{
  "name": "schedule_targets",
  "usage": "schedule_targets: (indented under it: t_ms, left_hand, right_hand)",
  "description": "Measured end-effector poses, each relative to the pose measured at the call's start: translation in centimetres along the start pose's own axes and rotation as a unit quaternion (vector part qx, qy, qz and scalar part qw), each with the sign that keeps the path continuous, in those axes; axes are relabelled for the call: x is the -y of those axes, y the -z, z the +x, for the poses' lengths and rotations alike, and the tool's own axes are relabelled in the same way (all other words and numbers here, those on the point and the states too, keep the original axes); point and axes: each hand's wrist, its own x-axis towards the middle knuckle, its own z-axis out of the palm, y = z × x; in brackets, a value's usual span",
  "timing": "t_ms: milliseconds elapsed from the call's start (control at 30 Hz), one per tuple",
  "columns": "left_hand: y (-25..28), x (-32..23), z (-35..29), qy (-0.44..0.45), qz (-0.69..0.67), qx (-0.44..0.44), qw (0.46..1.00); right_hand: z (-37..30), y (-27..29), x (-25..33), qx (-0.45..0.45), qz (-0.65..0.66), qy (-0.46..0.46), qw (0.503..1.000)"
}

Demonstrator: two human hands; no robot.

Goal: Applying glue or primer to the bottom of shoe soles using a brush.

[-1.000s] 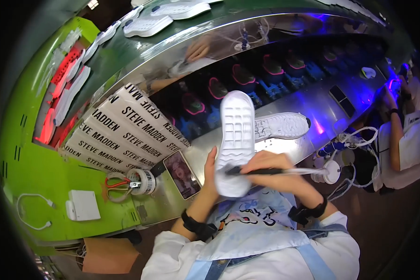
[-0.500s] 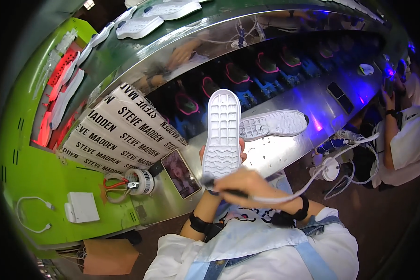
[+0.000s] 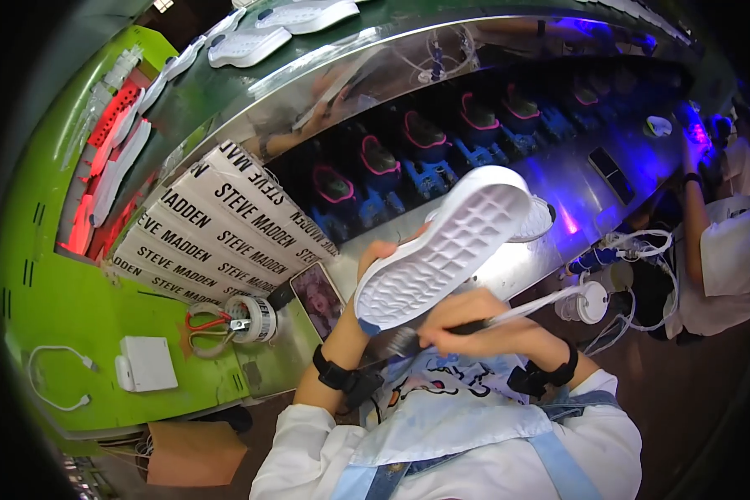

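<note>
My left hand [image 3: 377,257] grips a white shoe sole [image 3: 442,254] by its edge, partly hidden behind it. The sole is tilted, its toe end pointing up to the right, with a grid of hollows and wavy ridges facing me. A dark blue patch marks its lower end. Below the sole, my right hand [image 3: 467,321] is closed around a dark-handled brush [image 3: 404,342] with a white hose trailing off to the right. The bristles are just clear of the sole's lower end. Behind the raised sole, a second white sole [image 3: 538,222] lies mostly covered on the metal ledge [image 3: 508,271].
A box in printed paper [image 3: 225,221] stands left of my left hand. Near it are a phone [image 3: 317,298], a tape roll [image 3: 257,320] and red-handled scissors [image 3: 208,323]. Dark shoe uppers with pink edges [image 3: 379,157] line the far side. A lidded white cup [image 3: 590,302] and co-worker [image 3: 721,250] are at right.
The sole has turned from upright to a rightward slant and now covers most of the second sole. My right hand and the brush have moved slightly right, off the sole's lower end.
</note>
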Motion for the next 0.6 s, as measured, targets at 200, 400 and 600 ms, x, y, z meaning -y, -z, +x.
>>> schedule_targets:
  t_ms: [200,400,600]
  left_hand:
    - [-2.5,-0.1,1.4,0.136,0.089,-0.029,0.986]
    - [-3.5,-0.5,1.1,0.204,0.2,-0.104,0.953]
    - [-5.2,-1.8,0.6,0.2,0.328,-0.114,0.916]
  right_hand:
    - [-1.3,1.1,-0.2,0.064,-0.099,0.011,0.993]
    - [-2.3,1.6,-0.2,-0.02,-0.09,0.07,0.993]
    - [-3.5,2.9,-0.5,-0.059,-0.13,0.041,0.989]
